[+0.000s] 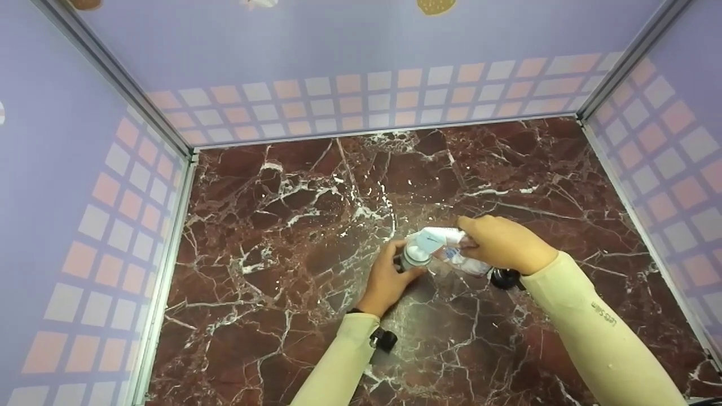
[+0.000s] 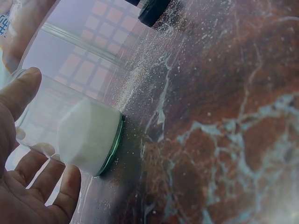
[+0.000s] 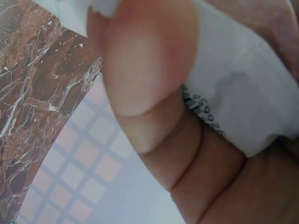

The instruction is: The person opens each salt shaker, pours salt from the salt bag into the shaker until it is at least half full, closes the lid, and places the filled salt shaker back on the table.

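Observation:
In the head view my left hand (image 1: 383,285) grips a clear glass jar (image 1: 415,261) that stands on the tabletop. The left wrist view shows the jar's glass (image 2: 49,105) with a sloped heap of white powder (image 2: 88,135) in its lower part; thumb and fingers curl round its sides. My right hand (image 1: 502,242) holds a white plastic packet (image 1: 439,239), tilted so its end lies over the jar's mouth. Close up in the right wrist view, fingers pinch the packet (image 3: 233,84), and part of a printed barcode shows. How much the packet holds is hidden.
Fine white grains (image 2: 135,79) are scattered on the dark red marbled tabletop (image 1: 254,344) around the jar. Lilac walls with pink and white squares (image 1: 350,104) enclose the table at the back and both sides. Each wrist carries a small black camera (image 1: 385,340).

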A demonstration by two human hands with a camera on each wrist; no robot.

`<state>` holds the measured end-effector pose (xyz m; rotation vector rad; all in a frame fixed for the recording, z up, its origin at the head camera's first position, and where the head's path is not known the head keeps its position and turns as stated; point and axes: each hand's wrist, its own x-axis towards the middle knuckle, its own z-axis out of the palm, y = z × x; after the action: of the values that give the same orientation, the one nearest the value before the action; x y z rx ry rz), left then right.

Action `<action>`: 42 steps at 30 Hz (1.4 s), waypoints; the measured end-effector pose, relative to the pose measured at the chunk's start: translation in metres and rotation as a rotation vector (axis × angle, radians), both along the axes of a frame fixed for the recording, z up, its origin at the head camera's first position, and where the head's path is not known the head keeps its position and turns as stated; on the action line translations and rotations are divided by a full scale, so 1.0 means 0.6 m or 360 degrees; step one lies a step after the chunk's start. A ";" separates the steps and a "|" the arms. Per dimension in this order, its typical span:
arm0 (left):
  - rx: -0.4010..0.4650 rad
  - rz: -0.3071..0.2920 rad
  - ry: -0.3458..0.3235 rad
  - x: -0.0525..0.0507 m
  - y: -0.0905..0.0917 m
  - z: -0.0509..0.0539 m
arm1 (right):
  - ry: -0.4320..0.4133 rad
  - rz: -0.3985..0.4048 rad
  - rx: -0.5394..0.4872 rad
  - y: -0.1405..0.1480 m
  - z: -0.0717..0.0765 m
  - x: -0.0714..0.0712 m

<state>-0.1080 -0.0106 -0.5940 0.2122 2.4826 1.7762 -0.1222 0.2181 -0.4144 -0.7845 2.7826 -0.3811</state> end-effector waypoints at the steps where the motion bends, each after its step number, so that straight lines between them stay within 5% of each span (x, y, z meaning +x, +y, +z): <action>1: 0.0003 -0.0001 0.0003 0.000 0.000 0.000 | -0.0002 -0.0001 0.0002 0.000 0.000 0.000; 42: 0.0017 0.0000 -0.0002 -0.002 -0.001 0.000 | 0.0007 0.0007 -0.0010 0.003 -0.001 -0.002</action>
<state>-0.1089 -0.0110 -0.5941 0.2120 2.4726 1.7893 -0.1235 0.2199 -0.4148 -0.7937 2.7848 -0.3883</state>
